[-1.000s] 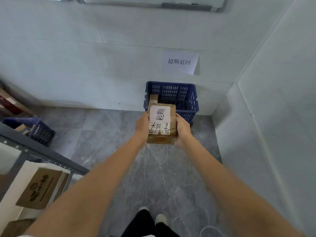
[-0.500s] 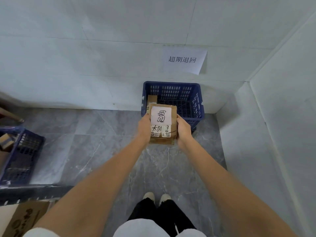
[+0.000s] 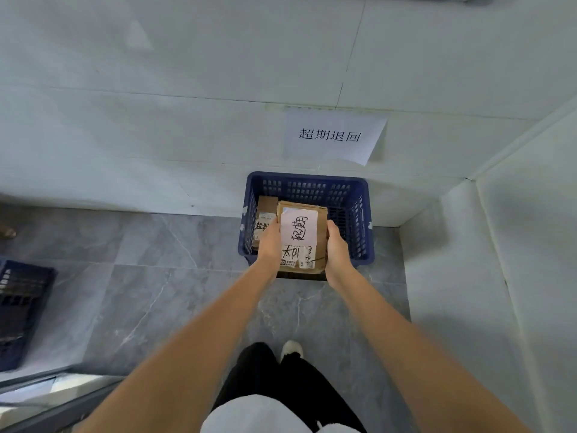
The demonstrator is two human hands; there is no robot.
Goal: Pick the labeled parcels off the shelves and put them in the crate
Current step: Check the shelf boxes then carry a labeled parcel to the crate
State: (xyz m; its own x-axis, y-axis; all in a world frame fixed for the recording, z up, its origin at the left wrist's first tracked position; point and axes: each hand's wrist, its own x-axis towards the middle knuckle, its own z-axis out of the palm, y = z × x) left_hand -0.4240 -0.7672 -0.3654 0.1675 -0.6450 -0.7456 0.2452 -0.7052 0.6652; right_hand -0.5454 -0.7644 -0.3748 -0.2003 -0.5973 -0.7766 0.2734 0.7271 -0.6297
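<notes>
While both arms reach forward, the left hand [image 3: 269, 245] and right hand [image 3: 337, 251] clamp a labeled cardboard parcel [image 3: 301, 242] by its sides — fingers curled around it. It hangs over the blue crate [image 3: 362, 220], where another parcel [image 3: 264, 218] lies — below a wall sign [image 3: 332, 137].

Wall sign [image 3: 334, 137] printed 超期退回, held parcel [image 3: 301, 242] handwritten 超期 and 太阳, crated parcel [image 3: 264, 221] marked 超期
</notes>
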